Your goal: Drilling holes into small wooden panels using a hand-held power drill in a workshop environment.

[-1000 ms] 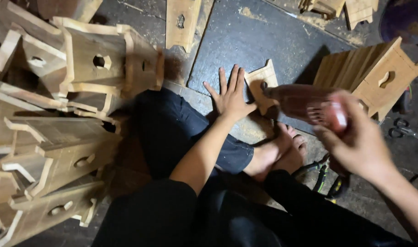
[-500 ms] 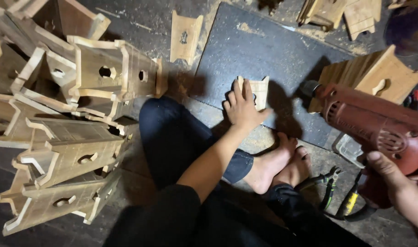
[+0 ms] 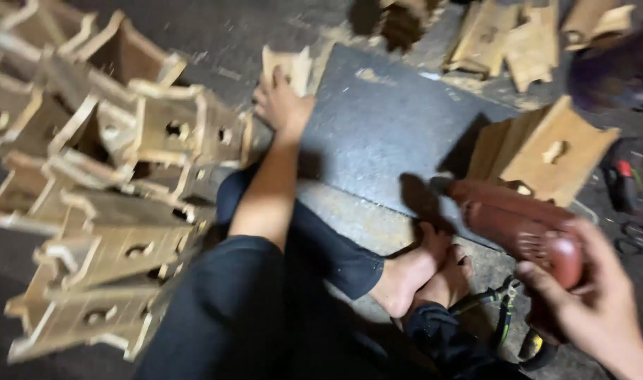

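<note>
No packages, labels, signs — no screens.

I am sitting barefoot on the floor of a woodworking shop. Sawdust lies scattered over the dark floor (image 3: pixel 378 211) and the grey mat (image 3: pixel 385 134) in front of me. On one side rises a heap of unfinished wooden boxes (image 3: pixel 117 211) with round holes cut in them, and a stack of cut boards (image 3: pixel 546 151) stands on the other. My right hand (image 3: pixel 589 302) holds a red power drill (image 3: pixel 518 222), and pliers (image 3: pixel 501 309) lie by my feet.
</note>
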